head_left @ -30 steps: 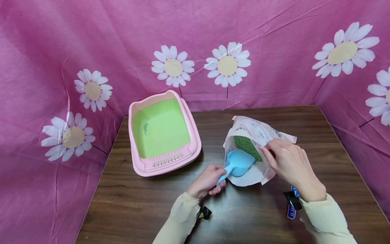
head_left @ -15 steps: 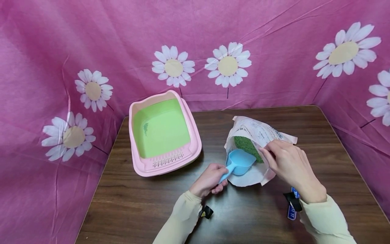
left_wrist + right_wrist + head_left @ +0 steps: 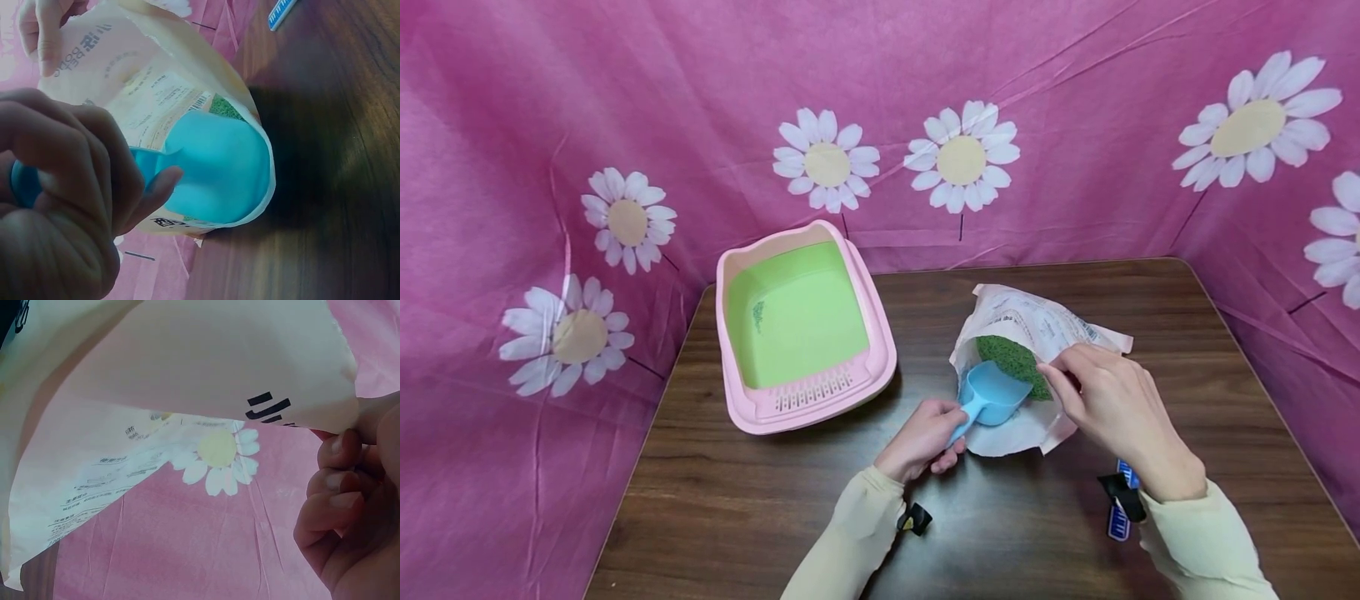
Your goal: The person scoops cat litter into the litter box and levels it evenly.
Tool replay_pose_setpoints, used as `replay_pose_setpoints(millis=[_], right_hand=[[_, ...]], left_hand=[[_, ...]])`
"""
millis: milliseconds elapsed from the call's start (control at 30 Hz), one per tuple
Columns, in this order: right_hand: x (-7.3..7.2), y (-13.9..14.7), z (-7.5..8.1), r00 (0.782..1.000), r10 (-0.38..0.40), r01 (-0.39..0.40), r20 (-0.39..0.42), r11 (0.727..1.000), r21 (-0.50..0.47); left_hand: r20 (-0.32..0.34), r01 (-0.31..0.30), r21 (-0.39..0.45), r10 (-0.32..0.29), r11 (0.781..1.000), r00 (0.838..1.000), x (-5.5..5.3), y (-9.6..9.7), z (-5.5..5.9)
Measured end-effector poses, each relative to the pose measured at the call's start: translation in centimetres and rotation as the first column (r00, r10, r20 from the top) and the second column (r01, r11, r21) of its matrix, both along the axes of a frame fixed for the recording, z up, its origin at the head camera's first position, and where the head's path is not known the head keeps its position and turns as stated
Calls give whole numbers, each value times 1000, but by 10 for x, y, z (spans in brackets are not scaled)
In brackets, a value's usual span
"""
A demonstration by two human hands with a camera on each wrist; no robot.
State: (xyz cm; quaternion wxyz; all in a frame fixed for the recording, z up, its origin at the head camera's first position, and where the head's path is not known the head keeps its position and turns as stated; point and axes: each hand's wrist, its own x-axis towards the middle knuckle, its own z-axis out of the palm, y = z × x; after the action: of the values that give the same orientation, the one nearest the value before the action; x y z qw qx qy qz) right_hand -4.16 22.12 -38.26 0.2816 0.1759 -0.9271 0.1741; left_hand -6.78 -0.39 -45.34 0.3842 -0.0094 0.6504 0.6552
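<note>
In the head view my left hand (image 3: 925,442) grips the handle of a light blue scoop (image 3: 996,392). The scoop's bowl lies inside the mouth of a white printed paper bag (image 3: 1037,321), its front edge against green granules (image 3: 1011,360). My right hand (image 3: 1116,404) pinches the bag's upper edge and holds the mouth apart. From the left wrist, the scoop (image 3: 215,165) appears inside the bag's round opening, with the fingers of my left hand (image 3: 62,187) curled round its handle. The right wrist view has the bag's edge (image 3: 300,369) between thumb and finger of my right hand (image 3: 356,494).
A pink litter box (image 3: 880,358) with a green inside stands on the left of the brown wooden table (image 3: 737,500); a small patch of granules (image 3: 757,315) lies in it. A blue and white object (image 3: 1117,521) lies beneath the right wrist. Pink daisy-printed cloth (image 3: 722,100) hangs behind.
My left hand has moved slightly right and away from me, pushing the scoop a little deeper into the bag toward the granules. The right hand keeps its hold on the bag's edge.
</note>
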Motion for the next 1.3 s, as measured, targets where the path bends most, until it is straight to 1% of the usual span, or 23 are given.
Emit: replay_pose_setpoints(millis=[200,367,500,667,767,1000,1133,1300], right_hand=[[1,0,0,1000,7,-7,-1,1000,-11],[2,0,0,1000,3,-3,3,1000,-17],[2,0,0,1000,-3,3,8,1000,-15],[2,0,-1,1000,-6,6,9,1000,-13],[2,1,-1,1000,-5,5,5,1000,-12],[2,2,0,1000,2,-2,-3,1000,-14],[1,2,0,1000,6,-6,2,1000,-13],[1,1,0,1000,7,-7,6,1000,-11]], left_hand=[[-16,-12,-10,12,1000,1000,-1,5,-3],[-13,-21,-11,21,1000,1000,-2,8,-8],[-7,-23,-9,23,1000,1000,-2,7,-12],[-4,-41,-15,41,999,999,1,3,-16],[-4,-46,-11,46,999,999,3,-2,-16],[3,-31,17,31,999,1000,7,-14,-12],[-2,-42,49,42,998,999,7,-15,-12],[4,-44,51,44,998,999,5,-13,-10]])
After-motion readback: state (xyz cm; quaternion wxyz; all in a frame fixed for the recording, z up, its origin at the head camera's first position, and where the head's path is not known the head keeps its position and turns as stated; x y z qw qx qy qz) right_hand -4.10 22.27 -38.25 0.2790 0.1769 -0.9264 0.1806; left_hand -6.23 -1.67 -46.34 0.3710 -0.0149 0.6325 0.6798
